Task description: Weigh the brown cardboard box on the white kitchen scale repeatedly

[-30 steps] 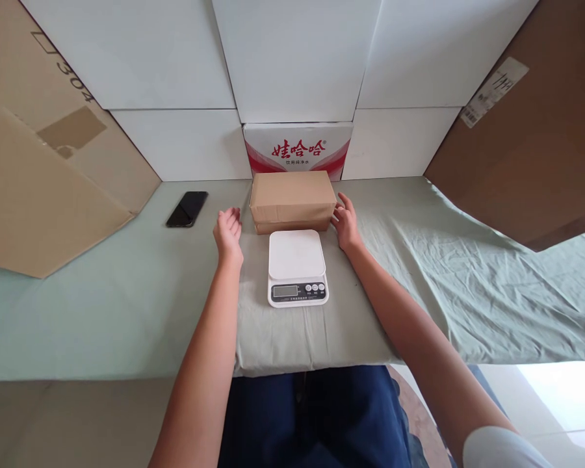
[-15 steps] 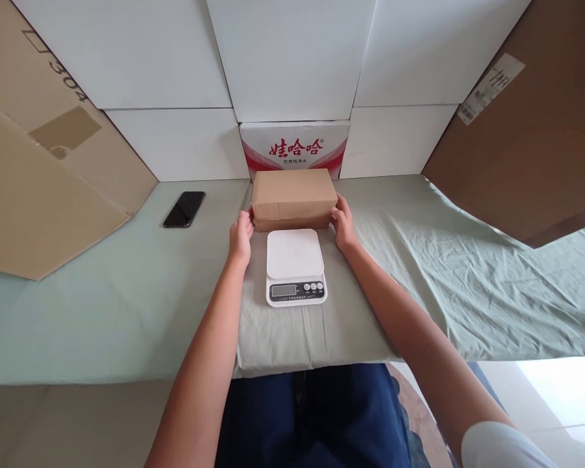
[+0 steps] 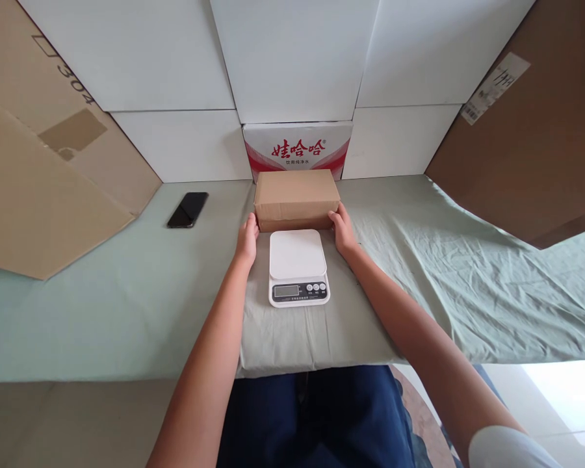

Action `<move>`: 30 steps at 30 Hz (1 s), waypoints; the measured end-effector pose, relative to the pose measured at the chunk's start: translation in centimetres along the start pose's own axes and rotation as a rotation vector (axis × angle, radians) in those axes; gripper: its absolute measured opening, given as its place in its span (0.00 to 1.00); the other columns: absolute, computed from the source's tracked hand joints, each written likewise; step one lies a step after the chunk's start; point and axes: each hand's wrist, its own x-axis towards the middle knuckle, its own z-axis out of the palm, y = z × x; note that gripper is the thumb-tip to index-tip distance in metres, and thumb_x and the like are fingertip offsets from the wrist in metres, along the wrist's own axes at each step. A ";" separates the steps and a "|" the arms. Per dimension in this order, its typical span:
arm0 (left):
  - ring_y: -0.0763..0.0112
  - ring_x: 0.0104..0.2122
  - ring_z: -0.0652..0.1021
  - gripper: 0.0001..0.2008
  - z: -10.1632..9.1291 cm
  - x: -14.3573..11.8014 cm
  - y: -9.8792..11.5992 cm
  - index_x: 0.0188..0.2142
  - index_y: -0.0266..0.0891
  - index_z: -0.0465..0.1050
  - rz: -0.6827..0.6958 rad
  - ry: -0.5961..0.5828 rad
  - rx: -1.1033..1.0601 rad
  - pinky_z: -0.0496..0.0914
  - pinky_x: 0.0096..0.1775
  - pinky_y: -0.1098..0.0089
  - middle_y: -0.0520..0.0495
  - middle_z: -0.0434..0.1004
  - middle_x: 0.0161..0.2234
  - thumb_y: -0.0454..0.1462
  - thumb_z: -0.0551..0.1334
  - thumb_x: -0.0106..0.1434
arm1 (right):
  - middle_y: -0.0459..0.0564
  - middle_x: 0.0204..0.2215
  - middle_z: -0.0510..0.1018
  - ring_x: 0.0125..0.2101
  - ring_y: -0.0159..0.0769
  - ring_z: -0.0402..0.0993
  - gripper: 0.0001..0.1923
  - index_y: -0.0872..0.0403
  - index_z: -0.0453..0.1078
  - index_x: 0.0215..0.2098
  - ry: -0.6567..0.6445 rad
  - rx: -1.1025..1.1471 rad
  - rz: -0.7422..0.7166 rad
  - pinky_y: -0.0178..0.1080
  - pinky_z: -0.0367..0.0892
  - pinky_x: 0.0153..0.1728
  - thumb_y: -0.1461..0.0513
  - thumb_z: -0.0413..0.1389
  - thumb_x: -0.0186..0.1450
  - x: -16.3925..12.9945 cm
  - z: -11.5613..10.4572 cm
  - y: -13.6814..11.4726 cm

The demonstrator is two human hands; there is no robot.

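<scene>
Desk [image 3: 102,305] covered with a pale green cloth, smooth at left, creased toward the right edge; white panels form the back wall, with large brown cardboard sheets leaning at both sides, the left one marked "304", the right one bearing a white printed label. Plain brown cardboard box [image 3: 296,195], rectangular, at the centre back of the desk; left hand [image 3: 248,238] and right hand [image 3: 342,229] press its two ends, gripping it between them. White digital scale [image 3: 298,266], grey display, just in front. Red-and-white carton [image 3: 297,148] with Chinese lettering behind. Black phone [image 3: 188,209] toward the back left.
</scene>
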 end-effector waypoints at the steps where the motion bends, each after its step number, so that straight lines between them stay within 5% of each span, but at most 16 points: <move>1: 0.51 0.71 0.67 0.29 0.0 0.0 -0.2 0.53 0.41 0.80 0.010 -0.002 -0.003 0.58 0.72 0.52 0.38 0.76 0.64 0.59 0.59 0.68 | 0.47 0.58 0.79 0.61 0.48 0.69 0.21 0.47 0.71 0.55 -0.006 -0.018 -0.014 0.56 0.61 0.69 0.53 0.53 0.65 0.0 0.1 -0.2; 10: 0.51 0.71 0.67 0.30 -0.1 -0.1 0.3 0.49 0.43 0.80 0.142 -0.014 -0.004 0.59 0.71 0.53 0.38 0.78 0.62 0.63 0.63 0.62 | 0.46 0.69 0.68 0.69 0.48 0.61 0.32 0.43 0.63 0.66 -0.058 -0.077 -0.169 0.57 0.53 0.74 0.54 0.55 0.63 -0.3 0.4 -0.7; 15: 0.53 0.69 0.70 0.33 0.1 -1.3 1.1 0.48 0.42 0.80 0.216 -0.033 -0.001 0.61 0.70 0.56 0.38 0.79 0.60 0.65 0.63 0.60 | 0.47 0.72 0.62 0.71 0.50 0.59 0.40 0.40 0.54 0.72 -0.012 -0.099 -0.264 0.60 0.51 0.75 0.45 0.57 0.64 -1.0 0.6 -1.0; 26: 0.51 0.71 0.67 0.36 -1.0 -8.8 2.7 0.63 0.43 0.74 0.362 -0.060 0.060 0.60 0.70 0.56 0.39 0.73 0.66 0.63 0.57 0.66 | 0.50 0.73 0.60 0.74 0.55 0.52 0.47 0.38 0.48 0.74 -0.039 -0.065 -0.287 0.61 0.55 0.73 0.37 0.57 0.63 -5.7 0.2 -2.0; 30: 0.48 0.72 0.65 0.39 -2.0 -11.6 2.1 0.65 0.42 0.71 0.343 -0.068 0.080 0.60 0.70 0.52 0.36 0.71 0.68 0.63 0.57 0.66 | 0.46 0.74 0.58 0.71 0.57 0.58 0.43 0.37 0.50 0.74 -0.050 -0.047 -0.270 0.63 0.56 0.71 0.41 0.57 0.65 -8.4 -0.7 -2.6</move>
